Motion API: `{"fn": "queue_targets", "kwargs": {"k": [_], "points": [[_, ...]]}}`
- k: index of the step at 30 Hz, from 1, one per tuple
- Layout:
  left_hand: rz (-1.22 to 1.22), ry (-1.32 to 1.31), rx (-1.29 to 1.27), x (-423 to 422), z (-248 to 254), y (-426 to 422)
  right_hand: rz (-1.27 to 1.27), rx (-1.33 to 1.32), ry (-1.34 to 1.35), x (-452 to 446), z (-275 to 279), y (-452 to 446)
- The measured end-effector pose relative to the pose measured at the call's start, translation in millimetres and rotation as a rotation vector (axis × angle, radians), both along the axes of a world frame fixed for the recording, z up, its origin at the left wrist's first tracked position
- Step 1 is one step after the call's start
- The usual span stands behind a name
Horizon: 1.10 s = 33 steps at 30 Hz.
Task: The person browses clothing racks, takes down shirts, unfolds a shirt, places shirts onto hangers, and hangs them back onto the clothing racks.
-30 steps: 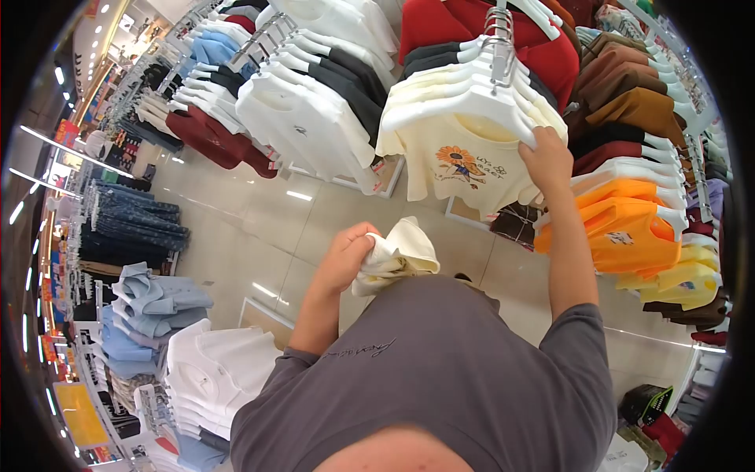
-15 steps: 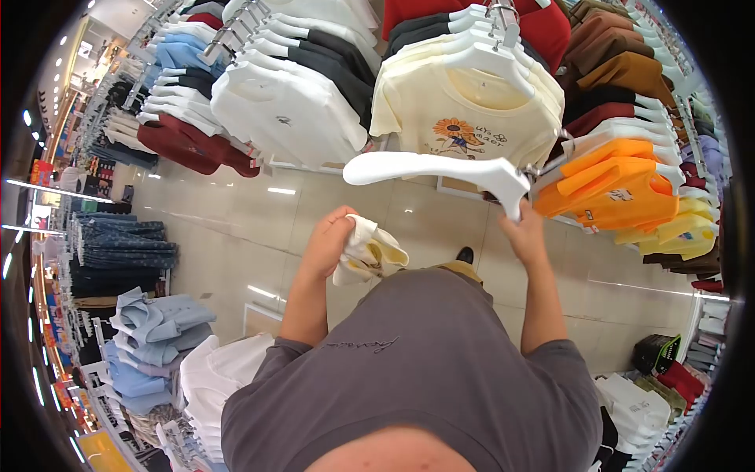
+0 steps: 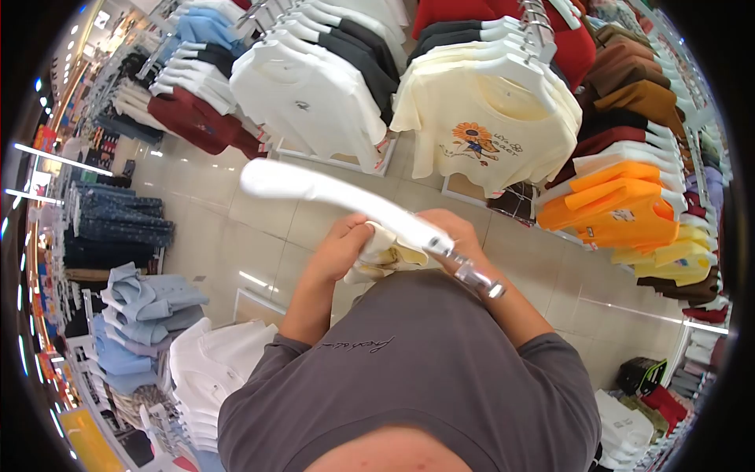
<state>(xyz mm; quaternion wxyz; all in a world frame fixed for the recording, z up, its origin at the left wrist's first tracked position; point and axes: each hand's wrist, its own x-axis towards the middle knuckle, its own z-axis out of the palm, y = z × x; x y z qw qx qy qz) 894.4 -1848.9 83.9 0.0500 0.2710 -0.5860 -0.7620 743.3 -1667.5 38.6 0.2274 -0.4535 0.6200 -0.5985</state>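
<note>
- White hanger (image 3: 338,191), held aslant before the person, blurred, its rounded end toward the left and its metal hook fitting (image 3: 478,275) toward the right
- Right hand (image 3: 456,230) closed on the white hanger near that fitting, the fingers partly hidden behind it
- Cream cloth (image 3: 384,258), bunched up, just on the near side of the hanger; whether the two touch, I cannot tell
- Left hand (image 3: 344,250), also on the near side of the hanger, pinching the cream cloth between thumb and fingers
- Grey T-shirt (image 3: 417,354), worn by the person, nearer to the body than the hanger
- Cream shirts (image 3: 503,153) on a rack beyond the hanger and to its right, the front one printed with an orange sunflower and some lettering
- White shirts (image 3: 303,130) with dark ones behind them, straight beyond the hanger
- Orange shirts (image 3: 621,212) hanging well to the right of the hanger
- Maroon garment (image 3: 193,122) beyond the hanger's rounded end, to the left
- Tiled floor (image 3: 224,212), pale and shiny, below the hanger
</note>
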Motion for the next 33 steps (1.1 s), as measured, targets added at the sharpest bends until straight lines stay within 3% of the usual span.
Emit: {"fn": "queue_targets", "kwargs": {"k": [4,7,9,15,17,21,22,23,24,26,27,29,33], "points": [[-0.062,0.170,-0.043,11.0,-4.0,5.7,0.171,-0.037,0.039,23.1,17.4,-23.0],[-0.032,0.091,0.050,28.8,-13.4,-8.1,0.215,-0.045,-0.020,29.0,20.6,-30.2],[-0.002,0.152,-0.024,31.9,-10.8,2.9,0.267,-0.015,-0.007,32.6,23.9,-32.0],[0.046,-0.012,-0.102,40.6,3.4,11.8,0.173,0.178,-0.001,44.1,29.4,-34.7],[0.092,0.058,-0.113,41.5,-1.7,13.5,0.146,0.254,-0.004,42.2,30.5,-34.4],[-0.010,-0.074,-0.321,40.5,-4.1,11.2,0.147,0.191,0.013,43.0,35.7,-39.3],[-0.002,-0.080,-0.485,40.8,-4.5,13.4,0.146,0.193,0.014,44.1,36.4,-42.6],[0.005,-0.087,-0.648,41.0,-5.0,15.0,0.098,0.064,0.108,46.0,37.2,-46.9],[0.004,-0.086,-0.646,41.2,-8.5,15.5,0.051,-0.065,0.202,47.1,37.7,-49.0],[0.036,-0.043,-0.965,40.5,-14.6,16.1,0.085,0.059,0.166,45.6,44.6,-46.9],[0.036,-0.042,-0.963,40.1,-15.3,18.2,0.122,0.180,0.129,44.7,49.0,-46.1],[0.224,0.142,-1.343,38.7,-7.5,25.2,0.142,0.229,0.106,43.0,56.6,-46.4],[0.120,0.263,-1.361,41.2,3.2,33.9,0.168,0.239,0.120,40.7,56.1,-51.7]]}}
